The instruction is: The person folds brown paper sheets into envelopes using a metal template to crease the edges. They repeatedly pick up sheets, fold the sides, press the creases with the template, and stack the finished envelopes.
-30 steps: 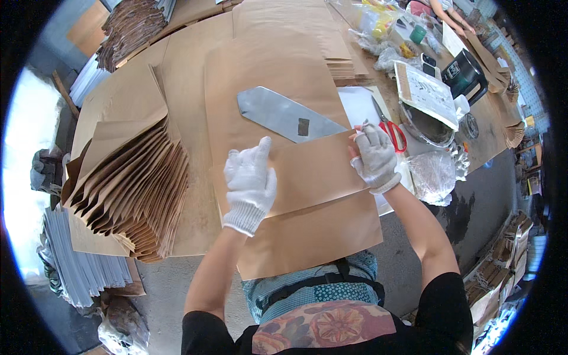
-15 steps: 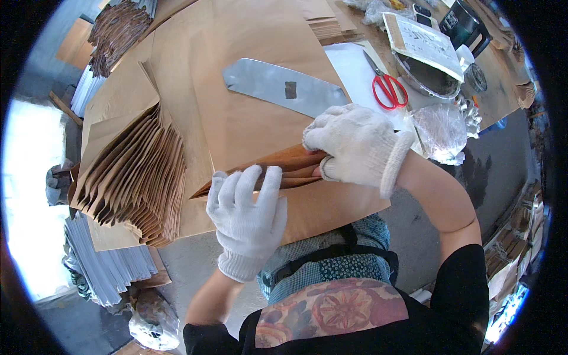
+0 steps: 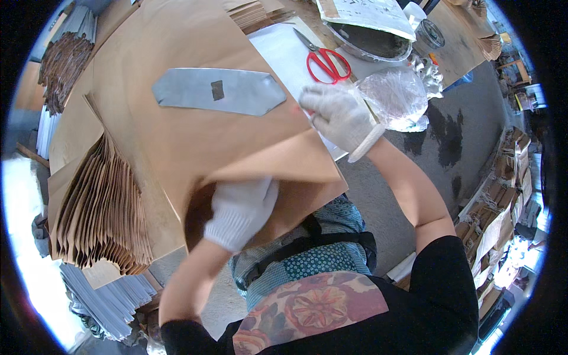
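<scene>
A large sheet of brown paper (image 3: 236, 139) covers the table before me, its near part raised into a fold with a dark hollow beneath. My left hand (image 3: 239, 213), in a white knitted glove, reaches into this hollow; its fingertips are hidden by the paper and blurred. At the sheet's right edge is my gloved right hand (image 3: 337, 118), fingers stretched leftward and thumb apart, slightly smeared by motion. A flat grey metal plate (image 3: 219, 92) with pointed ends and a dark square lies on the paper. Red-handled scissors (image 3: 328, 64) rest just beyond my right hand.
A fanned stack of pleated brown paper (image 3: 103, 207) stands at the left. Right of the scissors are a clear plastic bag (image 3: 393, 94) and a round basin (image 3: 370, 44) with a white board over it. White paper (image 3: 278, 47) lies under the scissors.
The folded brown paper that both hands were on is now spread, its near part lifted. My left hand has gone under the fold; my right has moved to the sheet's right edge. The view has shifted.
</scene>
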Demonstrator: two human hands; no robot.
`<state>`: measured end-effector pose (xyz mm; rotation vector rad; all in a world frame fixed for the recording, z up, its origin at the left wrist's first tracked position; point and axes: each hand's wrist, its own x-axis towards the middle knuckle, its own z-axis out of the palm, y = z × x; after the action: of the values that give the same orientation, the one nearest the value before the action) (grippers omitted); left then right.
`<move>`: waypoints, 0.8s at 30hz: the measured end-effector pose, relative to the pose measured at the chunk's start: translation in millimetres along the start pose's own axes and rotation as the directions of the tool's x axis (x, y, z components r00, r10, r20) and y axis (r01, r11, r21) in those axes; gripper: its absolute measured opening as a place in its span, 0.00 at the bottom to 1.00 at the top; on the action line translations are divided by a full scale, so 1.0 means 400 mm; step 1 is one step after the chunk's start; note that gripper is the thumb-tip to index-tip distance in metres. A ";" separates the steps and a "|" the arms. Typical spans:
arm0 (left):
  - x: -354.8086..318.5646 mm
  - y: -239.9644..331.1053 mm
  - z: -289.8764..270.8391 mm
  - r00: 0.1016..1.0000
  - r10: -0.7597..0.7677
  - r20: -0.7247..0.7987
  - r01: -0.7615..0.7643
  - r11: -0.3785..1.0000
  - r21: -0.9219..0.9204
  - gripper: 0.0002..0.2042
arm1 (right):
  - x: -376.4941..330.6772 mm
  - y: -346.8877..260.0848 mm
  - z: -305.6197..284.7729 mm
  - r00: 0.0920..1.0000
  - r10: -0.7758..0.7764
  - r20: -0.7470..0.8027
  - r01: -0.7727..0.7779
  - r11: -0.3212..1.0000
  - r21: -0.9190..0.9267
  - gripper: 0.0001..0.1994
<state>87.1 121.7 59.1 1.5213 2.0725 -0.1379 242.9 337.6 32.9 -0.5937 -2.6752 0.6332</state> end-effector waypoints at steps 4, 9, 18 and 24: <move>0.194 0.007 0.028 0.935 0.330 -0.132 -0.305 0.936 0.178 0.19 | -0.108 0.067 0.070 0.980 0.196 -0.033 -0.197 0.980 -0.022 0.07; 0.299 -0.104 0.233 0.927 0.308 -0.215 -0.369 0.851 -0.373 0.27 | -0.142 -0.020 0.123 0.949 0.274 -0.153 -0.209 0.916 0.342 0.14; 0.287 -0.255 -0.176 0.876 0.366 0.314 0.079 0.533 -0.842 0.25 | -0.172 -0.046 0.171 0.990 0.098 -0.104 -0.083 0.987 0.140 0.24; 0.285 -0.252 -0.155 0.981 -0.081 0.174 0.155 0.867 -0.474 0.26 | -0.174 -0.069 0.198 0.996 0.082 0.031 -0.078 0.991 -0.108 0.27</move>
<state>-50.2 207.6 31.1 1.0440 1.8934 0.2083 262.1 255.0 -35.9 -0.7285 -2.7432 0.5289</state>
